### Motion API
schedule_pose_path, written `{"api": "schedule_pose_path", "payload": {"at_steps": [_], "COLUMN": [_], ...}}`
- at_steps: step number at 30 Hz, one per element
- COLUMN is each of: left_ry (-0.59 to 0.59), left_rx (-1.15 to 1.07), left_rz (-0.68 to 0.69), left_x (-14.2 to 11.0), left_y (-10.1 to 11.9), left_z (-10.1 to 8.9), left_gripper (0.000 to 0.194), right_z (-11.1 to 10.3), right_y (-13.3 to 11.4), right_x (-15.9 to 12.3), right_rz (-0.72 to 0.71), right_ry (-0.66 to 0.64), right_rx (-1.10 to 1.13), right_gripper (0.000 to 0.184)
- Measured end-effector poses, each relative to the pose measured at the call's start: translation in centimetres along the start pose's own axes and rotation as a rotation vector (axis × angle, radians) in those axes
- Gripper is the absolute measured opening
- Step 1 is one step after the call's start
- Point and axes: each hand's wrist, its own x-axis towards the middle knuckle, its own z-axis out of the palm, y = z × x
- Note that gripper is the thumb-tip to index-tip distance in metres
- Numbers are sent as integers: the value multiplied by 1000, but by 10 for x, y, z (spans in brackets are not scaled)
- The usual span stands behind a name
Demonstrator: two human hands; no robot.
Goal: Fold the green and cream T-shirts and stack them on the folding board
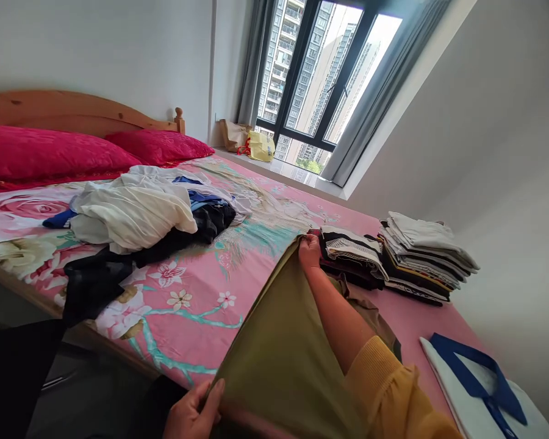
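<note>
- Holding the olive cloth (pixel 279 341) by its left edge, which is running fairly straight between my two hands.
- My left hand (pixel 193 412) is pinching the near end of that edge, thumb lying over the top, low in view.
- My right hand (pixel 310 251) is reaching farther out, fingers curling over the far corner and gripping it; the fingertips are hiding from me, so I cannot tell how tightly they are pressing.
- The cloth is spreading over the near side of the bed (pixel 238 268), passing under my right forearm.
- Brownish fabric (pixel 370 311) is showing beyond that forearm; I cannot tell whether it is belonging to the same piece.
- Just past my right hand, a low folded stack (pixel 352 253) is sitting beside a taller one (pixel 423 256).
- A pale shirt (pixel 489 384) with a blue collar is lying at lower right, near my mustard sleeve (pixel 379 381).
- A loose heap (pixel 137 210), white, blue and black, is sprawling on the left, well apart from my hands.
- Red pillows (pixel 50 149) are resting behind the heap.
</note>
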Motion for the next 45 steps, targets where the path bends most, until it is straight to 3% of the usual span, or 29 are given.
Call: {"api": "schedule_pose_path", "payload": {"at_steps": [2,4,6,8,9,11,13,17,20,22,24,28,38,40,42,45], "left_ry": [-1,-20,-30,-14,-5,5,11,14,32,37,42,51,51,43,29,11], "left_rx": [-35,-38,-34,-23,-18,-16,-26,-33,-22,-11,1,52,52,46,67,149], "left_rz": [-91,-143,-160,-162,-169,-210,-270,-347,-352,-343,-331,-303,-294,-295,-276,-206], "left_x": [18,30,35,35,35,36,39,48,51,50,48,46,48,46,43,39], "left_y": [3,3,3,3,3,3,2,1,0,-1,-1,2,7,6,6,6], "left_z": [-12,-20,-23,-22,-22,-21,-21,-21,-21,-20,-19,-16,-14,-15,-16,-18], "left_gripper": [46,48,50,50,51,52,52,51,51,52,52,50,45,45,46,47], "right_z": [24,34,29,10,-4,-38,-81,-196,-279,-317,-336,-336,-337,-332,-324,-307], "right_y": [2,2,2,4,6,15,30,71,97,107,112,112,110,105,100,94], "right_x": [-9,-35,-78,-130,-156,-195,-215,-210,-204,-208,-214,-224,-235,-240,-244,-247], "right_rz": [10,-9,-56,-138,-235,-288,-227,149,426,473,478,507,449,365,178,-82], "right_ry": [-132,-262,-374,-488,-607,-727,-709,-427,-209,-146,-133,-85,14,62,97,36], "right_rx": [-27,-50,-76,-128,-230,-435,-643,-1001,-1119,-1093,-1057,-1014,-887,-875,-826,-710], "right_gripper": [30,34,38,41,45,51,55,57,55,53,53,57,25,29,32,31]}}
